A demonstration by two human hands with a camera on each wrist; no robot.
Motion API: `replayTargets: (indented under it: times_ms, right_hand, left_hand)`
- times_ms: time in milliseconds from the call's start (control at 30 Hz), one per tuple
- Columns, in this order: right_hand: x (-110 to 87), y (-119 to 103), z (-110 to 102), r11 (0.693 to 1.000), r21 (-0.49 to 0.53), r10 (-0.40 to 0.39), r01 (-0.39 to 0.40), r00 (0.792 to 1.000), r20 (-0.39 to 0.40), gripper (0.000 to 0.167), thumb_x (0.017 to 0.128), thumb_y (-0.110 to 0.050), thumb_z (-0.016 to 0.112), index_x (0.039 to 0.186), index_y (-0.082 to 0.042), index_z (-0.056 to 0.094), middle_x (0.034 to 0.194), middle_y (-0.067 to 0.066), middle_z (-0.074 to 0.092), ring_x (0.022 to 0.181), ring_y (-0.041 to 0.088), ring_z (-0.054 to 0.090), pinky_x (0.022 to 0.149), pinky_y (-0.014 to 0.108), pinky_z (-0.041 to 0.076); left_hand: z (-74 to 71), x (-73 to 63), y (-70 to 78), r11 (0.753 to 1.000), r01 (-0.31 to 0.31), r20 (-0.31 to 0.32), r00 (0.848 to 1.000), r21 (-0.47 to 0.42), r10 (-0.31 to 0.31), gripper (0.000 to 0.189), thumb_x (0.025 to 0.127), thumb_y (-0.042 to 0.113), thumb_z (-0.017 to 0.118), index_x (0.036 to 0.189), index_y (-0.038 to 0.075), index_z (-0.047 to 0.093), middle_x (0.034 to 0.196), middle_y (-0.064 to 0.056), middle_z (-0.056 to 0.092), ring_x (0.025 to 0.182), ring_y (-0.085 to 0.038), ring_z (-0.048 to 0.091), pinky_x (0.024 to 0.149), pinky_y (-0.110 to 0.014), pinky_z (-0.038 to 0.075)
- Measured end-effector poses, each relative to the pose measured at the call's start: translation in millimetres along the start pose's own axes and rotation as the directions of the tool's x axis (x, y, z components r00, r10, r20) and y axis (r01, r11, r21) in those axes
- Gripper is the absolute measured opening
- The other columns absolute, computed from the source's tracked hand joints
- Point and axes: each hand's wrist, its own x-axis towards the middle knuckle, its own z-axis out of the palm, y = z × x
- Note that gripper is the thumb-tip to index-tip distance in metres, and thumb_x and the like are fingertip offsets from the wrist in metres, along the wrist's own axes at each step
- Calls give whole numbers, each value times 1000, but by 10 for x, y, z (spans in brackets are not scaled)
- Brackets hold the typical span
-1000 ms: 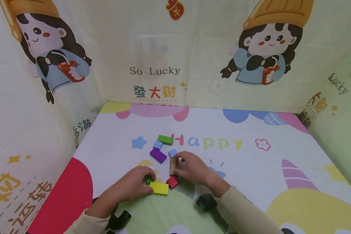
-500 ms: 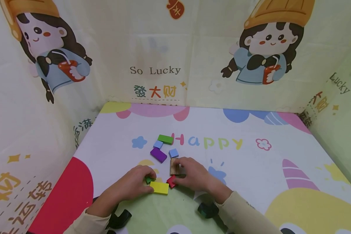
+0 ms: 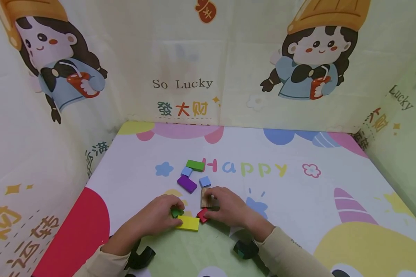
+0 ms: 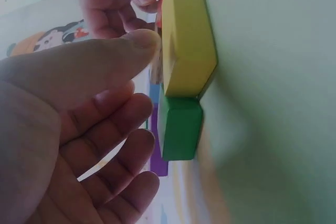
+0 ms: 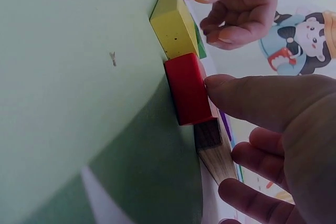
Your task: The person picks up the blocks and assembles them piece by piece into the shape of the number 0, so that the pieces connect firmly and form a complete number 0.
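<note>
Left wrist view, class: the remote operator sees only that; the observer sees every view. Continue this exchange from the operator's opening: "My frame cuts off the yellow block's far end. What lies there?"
Observer: A red block; the right wrist view shows it right at that end of the yellow block.
Operator: Which block lies farthest back?
Observer: A second green block, beside the printed H in the head view.
Operator: I glimpse blue. How many blocks have that colour?
Observer: Two light-blue blocks, both in the head view: one by the purple block, the other near the wooden block.
</note>
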Motion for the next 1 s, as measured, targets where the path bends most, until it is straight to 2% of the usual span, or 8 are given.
replayTargets:
  times_ms: [200,333,467,733,1000]
  right_hand:
    - [0,2,3,1000,-2,-3,3,1000,-5,51,89,-33,77,131,-12,59,129,4,59,107,18,55,92,38,51]
    - [2,12,13,1000,-2,-6,6,1000,-9,50,88,-33,77,131,-13,59,127,3,60,105,18,55,92,38,51]
    - [3,10,19,1000,1,0,0,1000,-6,50,88,-34,77,131,-13,59,125,2,60,105,17,54,91,39,51]
    - [-5,6,25,1000,2,14,-14,1000,-5,51,88,-35,77,131,-13,59,125,2,60,104,17,54,90,38,51]
    - [-4,5,25,1000,-5,2,-2,1000,-11,51,88,-34,77,131,-13,59,124,2,60,103,17,55,91,38,51]
  left_hand:
    - [-43,57,36,999,45,-76,996,2,-45,29,82,14,84,105,10,68,101,2,65,97,-21,61,86,-41,53]
    - [-63,121,41,997,77,-137,987,-13,-78,36,83,17,83,113,7,67,109,-4,65,104,-24,62,89,-43,53]
    - [-82,210,40,992,125,-168,978,-14,-126,43,84,20,83,120,5,66,117,-8,64,110,-27,61,92,-44,53]
    - [-89,396,-1,988,154,-189,971,23,-147,55,84,26,83,128,1,62,127,-14,62,121,-32,57,99,-48,48]
    - [-46,528,-29,981,190,-195,965,45,-178,58,83,30,84,128,1,62,124,-12,63,112,-29,58,92,-43,53]
